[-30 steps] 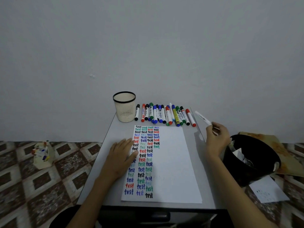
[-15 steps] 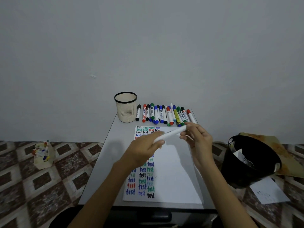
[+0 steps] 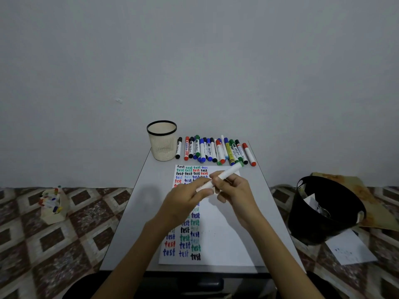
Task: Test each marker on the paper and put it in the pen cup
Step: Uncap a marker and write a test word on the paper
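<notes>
Your left hand [image 3: 185,201] and right hand [image 3: 235,190] both grip a white marker [image 3: 227,173], tilted above the paper [image 3: 226,234] lined with coloured "test" words. At the far edge of the table [image 3: 138,201], the cup [image 3: 162,145] stands just beside a row of markers [image 3: 213,149]; a black bin [image 3: 323,212] sits on the floor at right.

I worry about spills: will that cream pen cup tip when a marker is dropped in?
Probably light: the pen cup looks like thin slotted plastic and seems empty. It likely stays up, since it stands upright on the flat table, though it narrows toward its base, so a sideways knock near the black rim could tip it.
</notes>
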### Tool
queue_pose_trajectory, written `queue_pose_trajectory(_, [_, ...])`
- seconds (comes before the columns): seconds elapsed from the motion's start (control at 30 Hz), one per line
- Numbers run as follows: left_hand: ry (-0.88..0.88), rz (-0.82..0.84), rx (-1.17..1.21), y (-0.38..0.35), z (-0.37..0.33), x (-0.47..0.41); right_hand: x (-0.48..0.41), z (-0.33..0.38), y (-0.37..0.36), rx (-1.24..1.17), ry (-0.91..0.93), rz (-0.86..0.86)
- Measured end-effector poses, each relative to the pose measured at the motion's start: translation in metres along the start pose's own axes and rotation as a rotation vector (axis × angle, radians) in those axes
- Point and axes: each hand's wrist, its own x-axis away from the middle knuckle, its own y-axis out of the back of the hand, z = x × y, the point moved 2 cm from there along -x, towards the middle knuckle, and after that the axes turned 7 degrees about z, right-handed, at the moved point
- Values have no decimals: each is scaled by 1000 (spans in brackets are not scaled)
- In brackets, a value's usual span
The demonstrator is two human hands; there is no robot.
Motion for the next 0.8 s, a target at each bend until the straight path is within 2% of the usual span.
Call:
queue_pose_trajectory(0.07, [27, -52, -18, 4, 11, 3, -5, 7, 4, -117, 56, -53])
queue_pose_trajectory(0.13, [70, -111, 64, 9, 25, 7, -11, 13, 13, -260, 113, -149])
queue_pose_trajectory(0.2, [92, -134, 133, 9, 37, 14, -18, 12, 22, -287, 143, -207])
queue_pose_trajectory(0.3, [86, -159, 107, 5, 52, 25, -28, -1, 25, -210, 113, -209])
queue_pose_trajectory(0.53, [70, -255, 90, 6, 70, 29, -41, -30, 8, -24, -30, -75])
queue_pose_trajectory(0.7, [59, -265, 91, 6, 71, 28, -53, -39, -1, 237, -24, -121])
queue_pose_trajectory(0.8, [39, -267, 98, 6, 70, 28, -55, -43, -3, 287, -12, -107])
